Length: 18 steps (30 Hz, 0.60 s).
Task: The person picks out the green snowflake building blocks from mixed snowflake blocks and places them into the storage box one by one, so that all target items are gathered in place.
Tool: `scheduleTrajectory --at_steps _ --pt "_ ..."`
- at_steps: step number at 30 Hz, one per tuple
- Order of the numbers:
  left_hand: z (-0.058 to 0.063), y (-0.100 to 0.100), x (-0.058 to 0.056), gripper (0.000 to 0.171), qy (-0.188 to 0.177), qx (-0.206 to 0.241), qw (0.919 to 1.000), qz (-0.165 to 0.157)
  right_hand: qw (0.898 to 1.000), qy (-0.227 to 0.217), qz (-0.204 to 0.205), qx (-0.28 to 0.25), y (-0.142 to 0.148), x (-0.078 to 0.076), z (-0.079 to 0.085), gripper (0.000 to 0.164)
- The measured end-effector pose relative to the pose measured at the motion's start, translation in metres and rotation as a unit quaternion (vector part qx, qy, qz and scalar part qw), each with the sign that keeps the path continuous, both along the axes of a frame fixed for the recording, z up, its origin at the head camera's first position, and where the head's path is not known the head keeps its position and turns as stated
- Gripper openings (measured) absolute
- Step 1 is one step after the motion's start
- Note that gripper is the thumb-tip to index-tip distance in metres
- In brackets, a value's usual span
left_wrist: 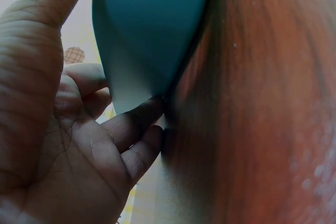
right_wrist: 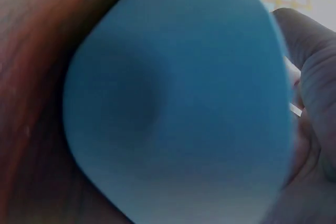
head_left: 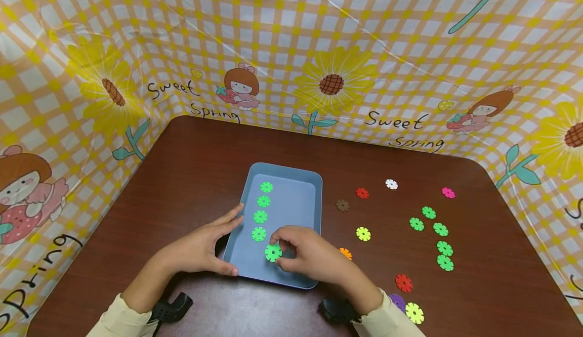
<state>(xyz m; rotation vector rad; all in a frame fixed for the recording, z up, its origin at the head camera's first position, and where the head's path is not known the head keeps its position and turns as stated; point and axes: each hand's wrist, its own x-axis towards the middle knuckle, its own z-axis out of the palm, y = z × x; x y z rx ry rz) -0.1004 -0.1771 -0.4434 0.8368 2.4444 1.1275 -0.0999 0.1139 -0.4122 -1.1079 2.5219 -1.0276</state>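
A blue-grey tray point(head_left: 298, 200) lies on the table, with several green notched plastic discs point(head_left: 260, 216) in a column along its left side. Over the near part of the tray, my right hand point(head_left: 309, 253) pinches another green notched disc point(head_left: 273, 252) between thumb and index finger, just below the column. My left hand point(head_left: 200, 248) rests against the tray's left side, fingers spread and fairly straight, the thumb at the near left corner. In the left wrist view, fingertips point(left_wrist: 149, 108) of that hand meet the tray's wall point(left_wrist: 123, 85).
Right of the tray, loose notched discs are scattered on the brown table point(head_left: 191, 175): several green ones point(head_left: 440, 229), a white one point(head_left: 391, 184), a pink one point(head_left: 448, 193), a brown one point(head_left: 342, 205) and others. A patterned cloth point(head_left: 273, 33) hangs around the table's edges.
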Motion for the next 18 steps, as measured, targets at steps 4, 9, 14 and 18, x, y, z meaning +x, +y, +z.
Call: scheduleTrajectory --at_steps 4,9,14,18 --pt "0.000 0.000 0.000 0.113 0.000 0.000 1.0000 -0.001 1.000 -0.007 -0.001 0.007 -0.008 -0.002 -0.005 0.024" --pt "0.000 -0.001 -0.001 0.113 -0.001 -0.002 1.0000 0.000 1.000 -0.015 -0.003 0.013 -0.016 -0.003 -0.009 0.023" --pt "0.000 -0.001 -0.001 0.113 0.005 -0.004 1.0000 0.000 1.000 -0.013 -0.004 0.020 -0.023 -0.006 -0.013 0.023" --pt "-0.001 -0.001 -0.001 0.112 0.009 -0.008 0.9999 0.000 0.999 -0.018 0.000 0.032 -0.029 -0.008 -0.018 0.023"
